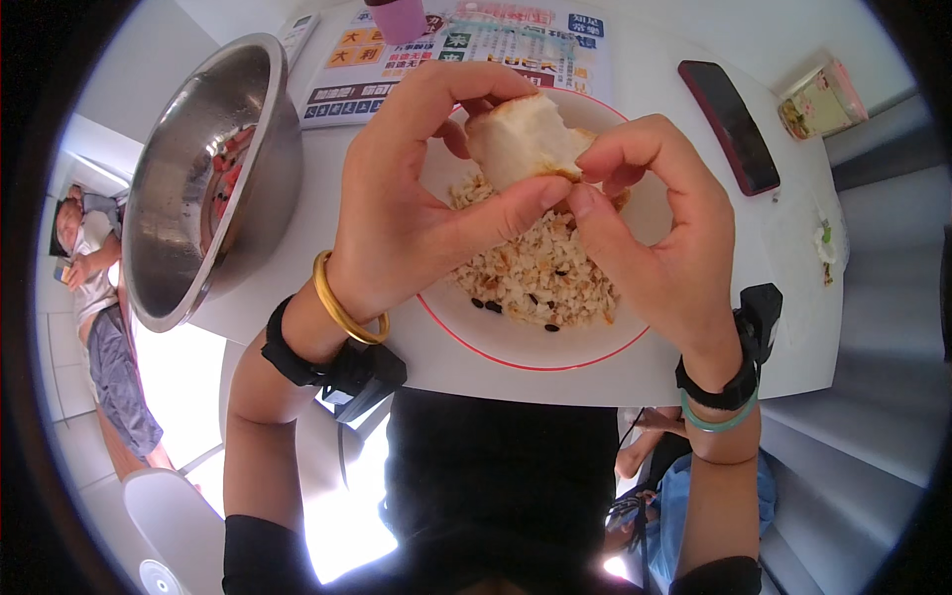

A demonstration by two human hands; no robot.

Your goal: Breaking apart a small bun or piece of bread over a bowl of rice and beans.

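Note:
Above a white bowl with a red rim (547,367), my left hand (439,193) holds a torn piece of white bread (517,141) with a browned crust. My right hand (662,223) pinches the bread's lower right edge, thumb and fingertips close to the left thumb. Beneath both hands lies a heap of bread crumbs (535,275) in the bowl, with several small black seeds or beans (492,306) at its near side. Another browned piece partly shows behind the right fingers. A gold bangle and black strap circle the left wrist; a black strap and green bangle circle the right.
A large steel basin (286,156) holding red pieces stands at the left. Behind the bowl lie a printed sheet (349,85) and a pink cup (398,21). A phone (729,126) and a clear container (822,100) are at the right. Other people are beyond the table on both sides.

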